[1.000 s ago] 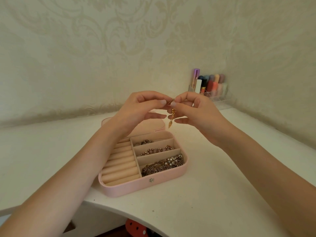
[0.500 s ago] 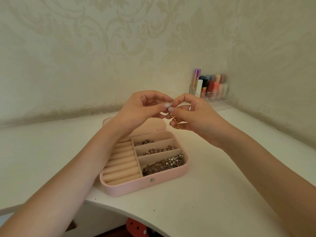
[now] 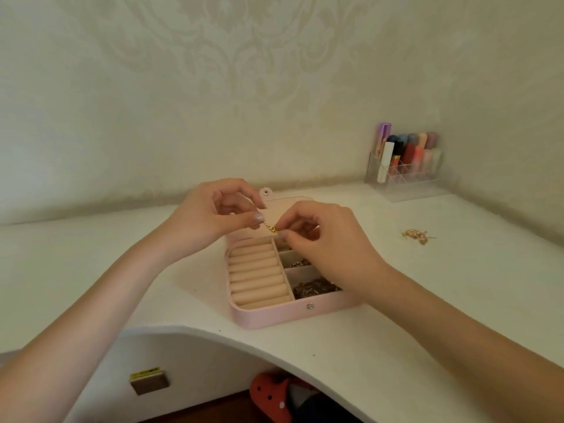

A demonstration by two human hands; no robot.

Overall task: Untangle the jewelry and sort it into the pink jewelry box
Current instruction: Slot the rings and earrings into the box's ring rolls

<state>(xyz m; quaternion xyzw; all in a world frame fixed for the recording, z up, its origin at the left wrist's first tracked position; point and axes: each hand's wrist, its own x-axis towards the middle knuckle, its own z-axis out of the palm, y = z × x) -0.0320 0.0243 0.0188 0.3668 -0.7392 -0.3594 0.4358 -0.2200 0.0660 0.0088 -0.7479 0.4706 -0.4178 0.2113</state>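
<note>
The pink jewelry box (image 3: 274, 315) lies open on the white desk, ring rolls on its left, three compartments with chains and beads on its right. Just above the box's back, my left hand (image 3: 210, 215) and my right hand (image 3: 326, 239) both pinch a small gold piece of jewelry (image 3: 272, 229) between thumb and fingertips. My right hand hides part of the compartments. A loose gold and pearl piece (image 3: 416, 235) lies on the desk to the right.
A clear organizer with lipsticks and tubes (image 3: 406, 166) stands in the back right corner by the wall. The desk's curved front edge (image 3: 213, 334) runs below the box. A red spotted object (image 3: 271, 398) sits on the floor underneath.
Both hands have come down closer to the box, still pinching the gold piece. The view has shifted, and the loose piece on the right has come into sight.
</note>
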